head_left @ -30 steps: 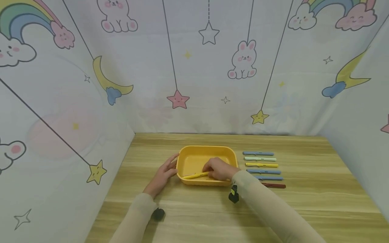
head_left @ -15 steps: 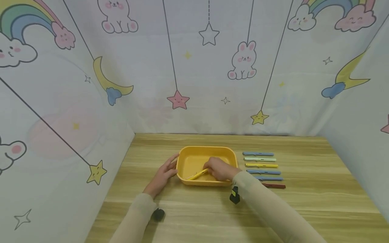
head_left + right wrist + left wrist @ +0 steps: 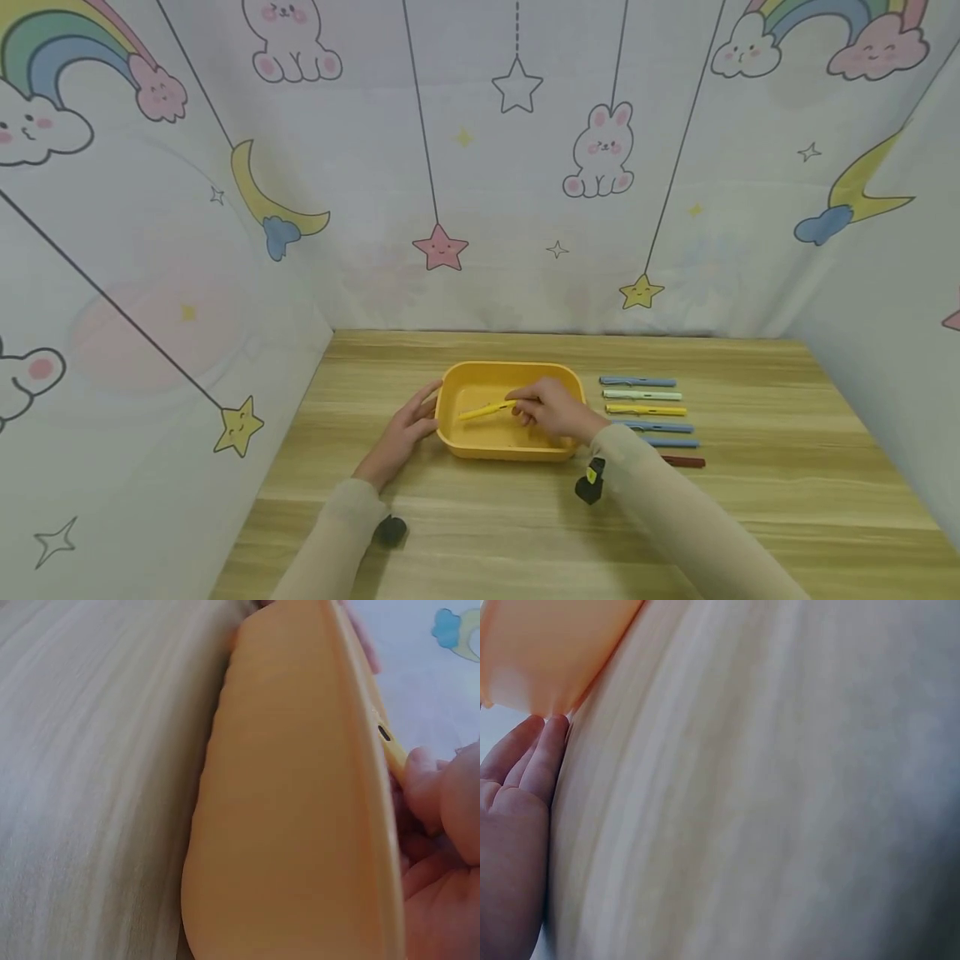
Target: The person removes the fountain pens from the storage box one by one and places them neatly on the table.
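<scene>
A yellow pen (image 3: pixel 483 410) is pinched at its right end by the fingers of my right hand (image 3: pixel 557 408), over the inside of a yellow-orange rectangular tub (image 3: pixel 510 455). In the right wrist view the tub's side wall (image 3: pixel 292 780) hides much of the pen (image 3: pixel 391 750), with thumb and fingers on its near end. My left hand (image 3: pixel 405 433) lies along the tub's left end, fingers extended. The left wrist view shows the fingertips of that hand (image 3: pixel 517 817) against the tub's wall (image 3: pixel 547 652).
To the right of the tub several pens lie in a column: a blue pen (image 3: pixel 637 382), a pale green pen (image 3: pixel 642 395), a yellow pen (image 3: pixel 647 410), more blue ones and a dark red pen (image 3: pixel 684 461). A patterned white curtain (image 3: pixel 517 292) borders the wooden table (image 3: pixel 480 525).
My right hand has lifted the yellow pen from the tub's lower front side and shifted slightly right and up. The left hand has stayed at the tub's left end.
</scene>
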`<state>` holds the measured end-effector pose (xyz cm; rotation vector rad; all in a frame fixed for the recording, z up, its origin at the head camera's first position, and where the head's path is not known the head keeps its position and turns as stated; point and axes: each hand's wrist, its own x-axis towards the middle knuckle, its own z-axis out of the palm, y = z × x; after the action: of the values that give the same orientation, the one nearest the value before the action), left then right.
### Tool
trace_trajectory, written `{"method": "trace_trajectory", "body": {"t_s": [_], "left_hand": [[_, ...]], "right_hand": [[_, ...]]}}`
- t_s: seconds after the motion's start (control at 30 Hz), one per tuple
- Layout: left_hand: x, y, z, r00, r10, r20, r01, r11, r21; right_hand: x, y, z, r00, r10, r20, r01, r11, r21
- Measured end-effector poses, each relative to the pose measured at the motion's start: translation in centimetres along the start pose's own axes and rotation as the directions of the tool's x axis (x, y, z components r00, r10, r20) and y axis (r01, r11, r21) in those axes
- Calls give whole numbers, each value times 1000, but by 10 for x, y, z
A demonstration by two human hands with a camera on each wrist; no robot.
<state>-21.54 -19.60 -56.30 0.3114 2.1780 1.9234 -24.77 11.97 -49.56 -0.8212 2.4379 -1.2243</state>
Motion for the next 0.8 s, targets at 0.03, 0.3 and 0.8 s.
{"method": "trace_trajectory", "body": {"t_s": [0.03, 0.3, 0.8], "left_hand": [[0, 0, 0, 1000, 1, 1, -1, 1000, 1], [1, 1, 0, 1000, 0, -5, 0, 1000, 5], [0, -1, 0, 1000, -3, 0, 3, 1000, -1]], "right_hand": [[-1, 0, -1, 1000, 3, -15, -3, 999, 34], [-6, 1, -6, 989, 56, -138, -36, 989, 143], [-16, 2, -9, 953, 120, -278, -64, 977, 202]]}}
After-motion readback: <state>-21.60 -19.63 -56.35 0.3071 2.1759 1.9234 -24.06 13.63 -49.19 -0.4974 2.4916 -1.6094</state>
